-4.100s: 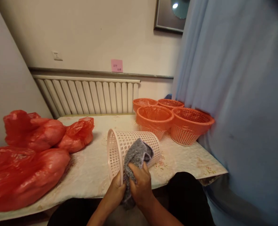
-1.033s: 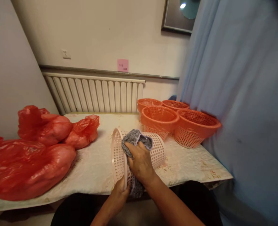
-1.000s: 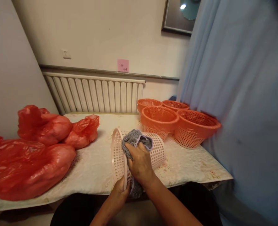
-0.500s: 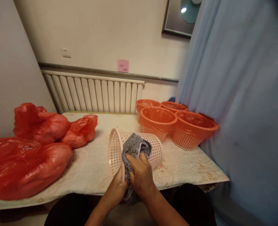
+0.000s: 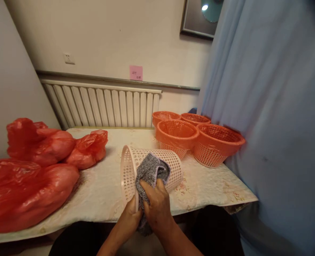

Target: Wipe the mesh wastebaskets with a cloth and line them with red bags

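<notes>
A pale pink perforated basket (image 5: 173, 161) lies on its side on the cloth-covered table, its open mouth facing left. My left hand (image 5: 130, 215) grips the near part of its rim, thumb on the inner side. A grey cloth with a light purple edge (image 5: 148, 169) is bunched in my right hand (image 5: 157, 204), pressed against the basket's outside just right of the rim. The cloth hangs down between both hands, and my left fingers are partly hidden behind the rim.
Several orange-lined baskets (image 5: 177, 131) stand at the back right, beside a blue curtain (image 5: 280, 106). Filled red plastic bags (image 5: 47, 192) lie on the left of the table (image 5: 101, 192). A radiator (image 5: 106, 106) is behind.
The whole view has shifted slightly. Both hands keep their holds on the rim and the cloth, and the cloth sits a little lower on the basket.
</notes>
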Available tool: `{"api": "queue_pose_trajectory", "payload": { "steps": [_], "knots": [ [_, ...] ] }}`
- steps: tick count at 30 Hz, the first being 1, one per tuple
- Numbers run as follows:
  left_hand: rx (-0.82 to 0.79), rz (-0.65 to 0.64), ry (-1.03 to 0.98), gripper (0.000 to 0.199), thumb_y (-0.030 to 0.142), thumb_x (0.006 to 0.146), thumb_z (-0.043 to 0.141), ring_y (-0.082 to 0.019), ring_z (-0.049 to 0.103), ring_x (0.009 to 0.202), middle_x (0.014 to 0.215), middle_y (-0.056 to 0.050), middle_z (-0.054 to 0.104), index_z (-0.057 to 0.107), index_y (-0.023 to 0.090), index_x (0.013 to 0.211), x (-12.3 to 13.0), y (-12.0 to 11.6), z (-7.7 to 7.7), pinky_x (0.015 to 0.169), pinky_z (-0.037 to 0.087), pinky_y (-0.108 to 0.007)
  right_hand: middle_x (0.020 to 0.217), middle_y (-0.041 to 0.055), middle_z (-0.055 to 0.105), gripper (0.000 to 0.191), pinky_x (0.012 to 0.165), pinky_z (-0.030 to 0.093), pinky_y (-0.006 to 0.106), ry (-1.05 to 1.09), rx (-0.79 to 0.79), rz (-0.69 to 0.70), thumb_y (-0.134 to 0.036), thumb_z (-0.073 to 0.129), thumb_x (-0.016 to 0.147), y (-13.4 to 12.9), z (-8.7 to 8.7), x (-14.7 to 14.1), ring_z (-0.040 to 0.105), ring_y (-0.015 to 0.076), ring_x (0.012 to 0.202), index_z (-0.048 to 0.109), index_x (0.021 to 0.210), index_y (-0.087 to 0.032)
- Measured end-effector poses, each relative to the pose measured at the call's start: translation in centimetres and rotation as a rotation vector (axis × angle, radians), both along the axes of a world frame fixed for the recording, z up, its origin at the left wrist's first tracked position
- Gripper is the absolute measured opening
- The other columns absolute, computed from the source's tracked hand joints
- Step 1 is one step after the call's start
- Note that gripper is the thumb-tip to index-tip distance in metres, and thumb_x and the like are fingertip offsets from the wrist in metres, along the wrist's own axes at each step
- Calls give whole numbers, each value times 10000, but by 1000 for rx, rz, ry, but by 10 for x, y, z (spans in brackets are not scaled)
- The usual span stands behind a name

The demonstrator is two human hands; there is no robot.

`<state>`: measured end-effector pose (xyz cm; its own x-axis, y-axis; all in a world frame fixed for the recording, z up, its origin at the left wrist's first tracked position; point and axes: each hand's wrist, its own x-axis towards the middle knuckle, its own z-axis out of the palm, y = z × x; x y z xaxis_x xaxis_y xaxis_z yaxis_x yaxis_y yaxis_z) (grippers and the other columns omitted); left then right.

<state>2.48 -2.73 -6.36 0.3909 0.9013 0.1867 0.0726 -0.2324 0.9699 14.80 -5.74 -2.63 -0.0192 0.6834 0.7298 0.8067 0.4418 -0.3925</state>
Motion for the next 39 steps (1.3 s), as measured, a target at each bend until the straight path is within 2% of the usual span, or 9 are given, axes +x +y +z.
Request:
{"api": "queue_pose_trajectory", "payload": {
  "steps": [3,9,17,22,27,32,39],
  "knots": [
    [-17,-2,16,492,242,806,546,-330,588,1137,1190,-116,678,571,150,1288,-1,0,-3,1054,391,-503,910,89,650,635,801,456,401,5,3,-2,-16,485,630,0,-2,0,462,263,868,601,1231,-187],
    [-33,-17,21,483,245,796,537,-332,615,1086,1109,-115,709,584,133,1264,-1,0,-3,1023,419,-497,905,78,659,651,817,451,409,3,-12,-3,-19,488,633,-1,-8,0,470,266,878,586,1250,-200],
    [-87,-31,-9,419,276,794,584,-324,643,1042,976,-78,748,630,172,1197,-3,0,-8,982,470,-479,927,85,658,597,817,455,417,19,14,5,-46,483,674,-2,-9,-1,469,264,871,589,1243,-189],
    [-35,-17,15,417,296,800,586,-338,602,1124,1059,-101,730,629,148,1188,-5,4,-15,1042,413,-503,946,90,663,627,790,468,410,16,25,17,-36,472,635,0,-12,1,479,268,883,596,1232,-180],
    [-10,-36,31,394,318,815,588,-335,519,1242,1166,-114,695,646,130,1156,-5,6,-11,1134,298,-490,949,83,679,590,822,477,410,11,25,-15,-37,479,654,9,-13,10,499,263,885,620,1209,-182],
    [-14,-72,51,381,278,827,566,-309,556,1208,1245,-99,667,648,144,1174,-5,5,-6,1113,350,-458,1023,79,674,565,880,476,386,-11,14,-60,-42,475,706,29,-13,37,513,254,949,612,1234,-188],
    [37,-92,108,380,221,819,530,-300,540,1233,1240,-88,677,677,170,1166,-3,5,-11,1132,323,-468,1016,113,656,479,881,462,346,28,-170,-427,-109,456,800,65,-25,121,549,239,961,606,1252,-161]
  ]
}}
